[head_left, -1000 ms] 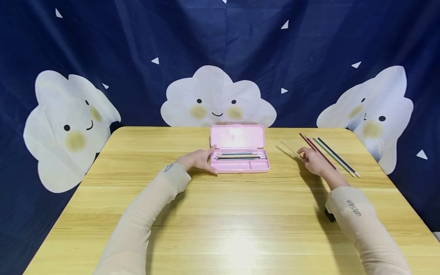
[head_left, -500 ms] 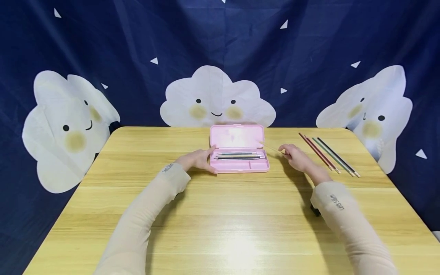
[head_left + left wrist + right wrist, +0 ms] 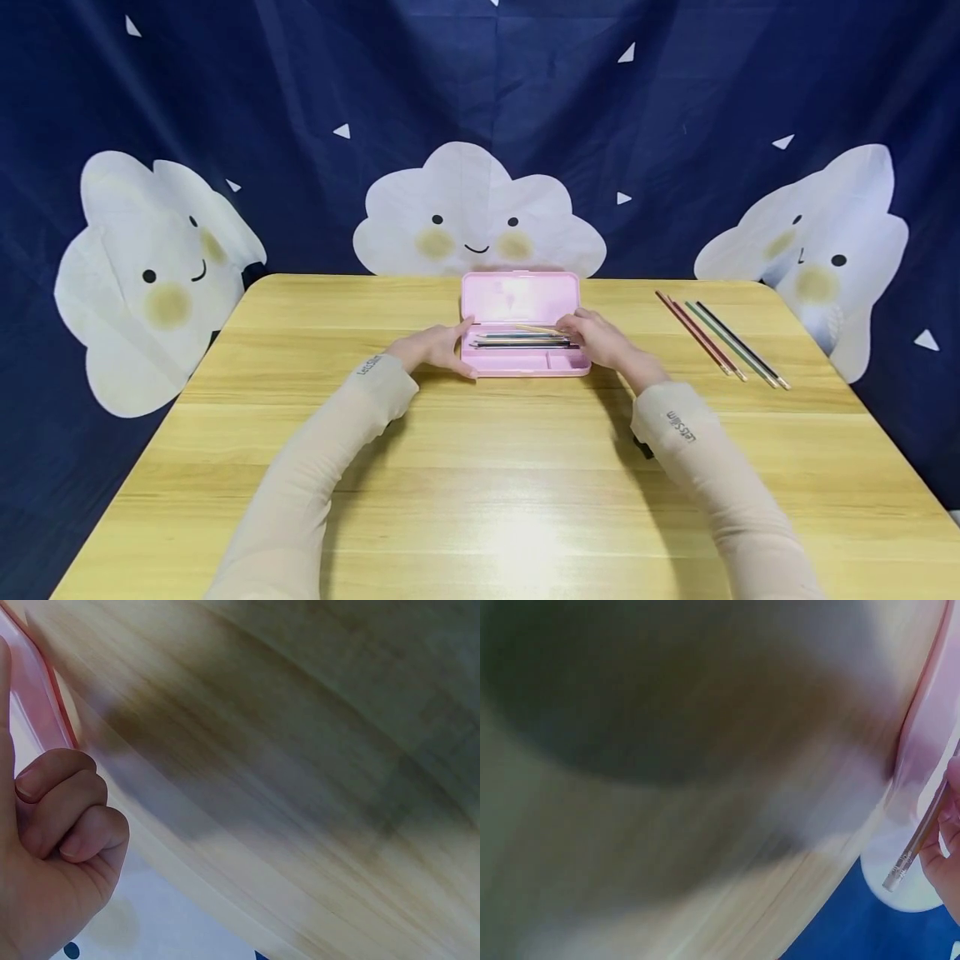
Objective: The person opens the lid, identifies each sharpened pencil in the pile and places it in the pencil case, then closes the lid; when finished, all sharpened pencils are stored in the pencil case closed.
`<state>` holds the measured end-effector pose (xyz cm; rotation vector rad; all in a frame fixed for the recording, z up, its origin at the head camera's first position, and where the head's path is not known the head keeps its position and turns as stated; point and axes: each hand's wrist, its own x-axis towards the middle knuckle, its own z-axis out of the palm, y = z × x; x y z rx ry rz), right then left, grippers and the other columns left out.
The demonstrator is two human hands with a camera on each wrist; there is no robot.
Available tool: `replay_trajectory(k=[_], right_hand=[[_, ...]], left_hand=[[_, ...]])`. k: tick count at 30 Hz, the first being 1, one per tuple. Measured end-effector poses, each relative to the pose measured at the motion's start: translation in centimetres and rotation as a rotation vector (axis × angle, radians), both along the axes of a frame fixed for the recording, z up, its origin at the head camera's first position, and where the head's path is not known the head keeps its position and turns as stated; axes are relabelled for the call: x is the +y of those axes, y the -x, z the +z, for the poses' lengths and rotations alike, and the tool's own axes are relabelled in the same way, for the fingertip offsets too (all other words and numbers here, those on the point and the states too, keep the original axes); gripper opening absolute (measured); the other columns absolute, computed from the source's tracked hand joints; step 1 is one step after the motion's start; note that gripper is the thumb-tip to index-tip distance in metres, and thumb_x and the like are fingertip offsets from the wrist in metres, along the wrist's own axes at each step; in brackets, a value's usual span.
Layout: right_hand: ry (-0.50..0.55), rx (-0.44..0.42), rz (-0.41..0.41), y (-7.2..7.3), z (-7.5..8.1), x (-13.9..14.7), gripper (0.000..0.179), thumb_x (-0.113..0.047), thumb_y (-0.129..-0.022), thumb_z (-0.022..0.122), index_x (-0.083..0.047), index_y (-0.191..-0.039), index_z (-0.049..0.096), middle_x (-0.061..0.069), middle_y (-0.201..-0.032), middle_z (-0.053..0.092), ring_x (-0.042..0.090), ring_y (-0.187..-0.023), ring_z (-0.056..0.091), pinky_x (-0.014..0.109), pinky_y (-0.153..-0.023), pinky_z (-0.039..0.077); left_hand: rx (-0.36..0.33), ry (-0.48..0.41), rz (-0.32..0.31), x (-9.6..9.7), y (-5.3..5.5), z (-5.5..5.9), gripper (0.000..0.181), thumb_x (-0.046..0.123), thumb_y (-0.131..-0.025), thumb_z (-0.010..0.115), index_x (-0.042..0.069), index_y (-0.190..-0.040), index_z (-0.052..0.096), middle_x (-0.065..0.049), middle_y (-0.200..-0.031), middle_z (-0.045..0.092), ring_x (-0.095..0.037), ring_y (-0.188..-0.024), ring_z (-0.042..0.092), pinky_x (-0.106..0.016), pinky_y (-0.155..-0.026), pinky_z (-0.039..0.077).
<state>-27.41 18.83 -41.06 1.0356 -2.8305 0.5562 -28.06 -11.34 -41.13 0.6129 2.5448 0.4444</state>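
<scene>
A pink pencil case lies with its lid raised at the back of the table. My left hand holds its left end between thumb and index finger; the other fingers are curled in. Several pencils lie in the case's long rear compartment. Over that compartment, at the right end, my right hand pinches a yellowish pencil pointing left. In the right wrist view this pencil shows its metal band and eraser end beside the fingers.
Several pencils, dark red, green and black, lie side by side on the wooden table to the right of the case. Two small front compartments of the case are divided by a wall. A dark blue cloud-print curtain hangs behind the table.
My right hand has carried the yellowish pencil leftward from beside the loose pencils to over the case. The left hand stays at the case's left end.
</scene>
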Motion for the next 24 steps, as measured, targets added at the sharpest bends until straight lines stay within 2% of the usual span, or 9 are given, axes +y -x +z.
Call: replay_trajectory(k=[5,11,16,24], right_hand=[[-0.037,0.02,-0.005,0.4,-0.2,-1.6,0.024,0.011,-0.081,0.053,-0.003,-0.098,0.063,0.012,-0.084,0.056,0.03,-0.085,0.055,0.043,-0.081,0.045],[-0.056,-0.026,-0.011,0.9,-0.2,-3.0,0.029,0.011,-0.081,0.051,-0.005,-0.1,0.065,0.012,-0.083,0.057,0.027,-0.082,0.055,0.04,-0.077,0.046],[-0.078,-0.08,-0.019,1.2,-0.1,-4.0,0.03,0.01,-0.083,0.051,-0.008,-0.101,0.066,0.009,-0.084,0.057,0.025,-0.085,0.055,0.039,-0.081,0.046],[-0.118,-0.086,-0.04,1.6,-0.2,-4.8,0.031,0.007,-0.085,0.051,-0.008,-0.106,0.068,0.007,-0.085,0.057,0.025,-0.086,0.057,0.038,-0.082,0.047]], left_hand=[[-0.001,0.0,-0.005,0.0,0.1,0.0,0.113,0.052,-0.07,0.072,0.01,-0.147,0.001,-0.027,-0.142,0.03,-0.033,-0.128,0.035,-0.039,-0.106,0.029],[0.005,0.021,-0.003,0.1,0.0,0.1,0.113,0.051,-0.071,0.072,0.011,-0.147,0.0,-0.028,-0.14,0.031,-0.031,-0.127,0.037,-0.037,-0.105,0.03],[-0.008,0.023,0.005,0.2,-0.1,0.3,0.113,0.051,-0.071,0.072,0.012,-0.147,0.0,-0.027,-0.142,0.029,-0.032,-0.128,0.035,-0.038,-0.106,0.029],[-0.02,0.016,0.019,0.2,-0.1,0.5,0.114,0.052,-0.07,0.072,0.012,-0.148,-0.001,-0.028,-0.142,0.029,-0.032,-0.129,0.034,-0.038,-0.106,0.028]])
